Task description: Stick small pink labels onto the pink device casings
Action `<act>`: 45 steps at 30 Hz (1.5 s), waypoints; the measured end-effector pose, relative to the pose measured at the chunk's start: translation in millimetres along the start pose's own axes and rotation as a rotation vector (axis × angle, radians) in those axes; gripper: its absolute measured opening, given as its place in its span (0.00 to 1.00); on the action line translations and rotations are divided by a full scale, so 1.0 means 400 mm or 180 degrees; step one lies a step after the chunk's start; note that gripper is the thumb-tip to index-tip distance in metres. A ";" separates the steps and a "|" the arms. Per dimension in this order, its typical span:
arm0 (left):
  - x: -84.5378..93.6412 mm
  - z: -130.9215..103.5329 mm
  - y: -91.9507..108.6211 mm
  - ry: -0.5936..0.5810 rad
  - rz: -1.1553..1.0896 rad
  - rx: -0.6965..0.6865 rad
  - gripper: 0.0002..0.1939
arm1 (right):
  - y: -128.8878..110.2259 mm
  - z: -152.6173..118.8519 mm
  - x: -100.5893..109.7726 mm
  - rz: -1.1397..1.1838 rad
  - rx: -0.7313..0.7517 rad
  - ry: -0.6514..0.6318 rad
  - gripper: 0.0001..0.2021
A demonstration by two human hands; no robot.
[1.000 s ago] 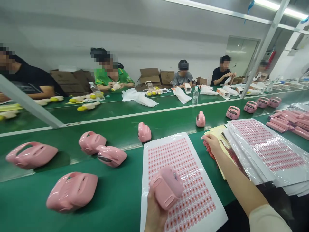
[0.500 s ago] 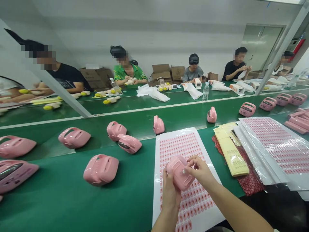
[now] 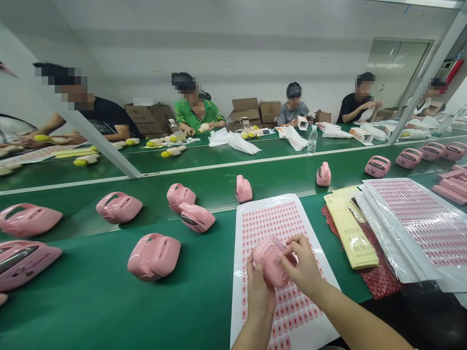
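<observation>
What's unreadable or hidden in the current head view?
All in the head view:
- Held case: far side turned away; print on the near side too small to read.
- Right hand: pale spot at its thumb tip, too small to tell if nail or piece.
- Sheet: part covered by hands and case; near edge cut off at bottom.
- Yellow labels: print too small.
- Pink sliver: cut off at left edge.

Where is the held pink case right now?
Head view, lower half, just right of centre: the left hand holds the case over the sticker sheet, the right hand touching it.
</observation>
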State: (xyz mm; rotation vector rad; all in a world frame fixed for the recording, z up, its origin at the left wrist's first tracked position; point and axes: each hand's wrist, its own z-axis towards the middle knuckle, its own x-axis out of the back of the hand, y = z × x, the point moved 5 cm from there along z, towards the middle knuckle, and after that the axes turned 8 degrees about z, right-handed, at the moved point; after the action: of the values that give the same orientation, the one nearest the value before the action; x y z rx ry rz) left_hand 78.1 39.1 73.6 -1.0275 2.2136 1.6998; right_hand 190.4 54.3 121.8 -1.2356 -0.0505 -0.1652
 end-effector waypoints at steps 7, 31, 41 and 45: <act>-0.002 0.011 -0.005 0.0055 -0.0185 0.0260 0.17 | -0.070 0.001 0.068 -0.0480 0.1396 0.0477 0.03; 0.199 0.029 -0.090 -0.2178 -0.1983 0.0700 0.22 | 0.187 0.227 0.315 -0.2343 -0.0652 0.0645 0.13; 0.182 0.013 -0.089 -0.0808 -0.1484 0.0830 0.28 | 0.118 -0.298 0.007 -0.1124 0.0305 -0.1802 0.17; 0.170 0.005 -0.087 -0.0954 -0.1534 0.0775 0.33 | 0.139 -0.332 0.003 -0.1430 0.0801 -0.1491 0.12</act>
State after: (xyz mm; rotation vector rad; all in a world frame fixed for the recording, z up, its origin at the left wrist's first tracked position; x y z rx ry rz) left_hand 47.8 8.5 10.4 -1.0538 1.7507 1.2462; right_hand 193.0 -53.5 26.2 -0.9744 -0.7375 -0.2470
